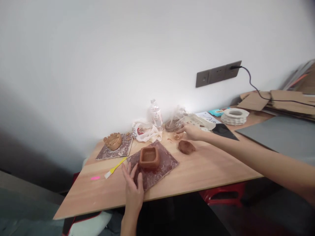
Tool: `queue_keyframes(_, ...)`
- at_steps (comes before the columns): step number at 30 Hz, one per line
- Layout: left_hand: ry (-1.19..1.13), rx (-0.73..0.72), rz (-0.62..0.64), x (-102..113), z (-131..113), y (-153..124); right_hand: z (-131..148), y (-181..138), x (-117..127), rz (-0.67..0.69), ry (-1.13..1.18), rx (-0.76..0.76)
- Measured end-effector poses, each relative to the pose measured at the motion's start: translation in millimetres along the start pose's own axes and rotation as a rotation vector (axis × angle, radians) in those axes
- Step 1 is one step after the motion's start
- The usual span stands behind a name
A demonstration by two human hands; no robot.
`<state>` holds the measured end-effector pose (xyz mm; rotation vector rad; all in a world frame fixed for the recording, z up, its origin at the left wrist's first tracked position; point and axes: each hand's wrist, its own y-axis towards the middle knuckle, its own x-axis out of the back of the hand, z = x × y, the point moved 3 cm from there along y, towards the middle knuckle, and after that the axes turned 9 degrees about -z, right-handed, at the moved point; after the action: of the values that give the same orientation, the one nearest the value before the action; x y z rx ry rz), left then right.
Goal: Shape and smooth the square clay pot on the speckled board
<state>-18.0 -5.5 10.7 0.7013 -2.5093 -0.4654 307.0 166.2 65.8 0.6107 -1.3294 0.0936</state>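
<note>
A square brown clay pot (149,158) with a hollow middle stands on a dark, smudged board (167,164) near the table's front edge. Beside its left corner, my left hand (133,183) is open, fingers spread at the board's edge, holding nothing. My right hand (190,131) reaches across to the back of the table, fingers loosely apart beside a clear plastic bag (178,116). Just below its fingertips lies a small round clay-coloured piece (177,136); contact is hard to make out. A dark lump of clay (186,147) sits under my right forearm.
At left, a scalloped clay bowl (113,141) rests on another board (125,149). A yellow brush (115,167) lies nearer. A water bottle (156,114) and white bag (147,131) stand by the wall. A white ribbed ring (234,117) and cardboard (287,101) lie right.
</note>
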Motion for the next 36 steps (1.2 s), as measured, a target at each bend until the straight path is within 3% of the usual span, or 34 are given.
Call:
queue_keyframes(5, 0.021, -0.002, -0.017, -1.4, 0.5, 2.9, -0.5, 3.4, -23.3, 0.145, -0.072, -0.043)
queue_keyframes(11, 0.024, 0.022, -0.013, -2.0, 4.5, 2.2, 0.3, 4.8, -34.4, 0.249, -0.111, -0.043)
queue_keyframes(15, 0.029, 0.023, 0.001, -2.0, 4.0, 1.4, 1.0, 8.5, -33.5, 0.245, -0.112, -0.037)
queue_keyframes(19, 0.033, 0.024, -0.004, -1.0, 3.8, 2.4, 11.5, 10.3, -17.0, 0.166, -0.08, -0.048)
queue_keyframes(24, 0.021, 0.022, -0.029, -1.5, 4.4, 4.0, 62.9, -22.4, 0.9, -0.044, 0.047, -0.029)
queue_keyframes(25, 0.025, 0.014, -0.033, -1.8, 4.1, 4.1, 78.9, -34.4, 1.2, -0.183, 0.186, -0.02)
queue_keyframes(27, 0.035, -0.002, -0.039, -2.5, 3.1, 4.3, 112.7, -60.1, -8.2, -0.333, 0.426, 0.026)
queue_keyframes(30, 0.036, -0.018, -0.04, -3.4, 1.3, 4.3, 156.1, -89.9, -34.4, -0.383, 0.599, 0.035)
queue_keyframes(36, 0.063, -0.035, -0.031, -3.5, -1.1, 4.5, 191.2, -97.7, -61.2, -0.33, 0.455, -0.089)
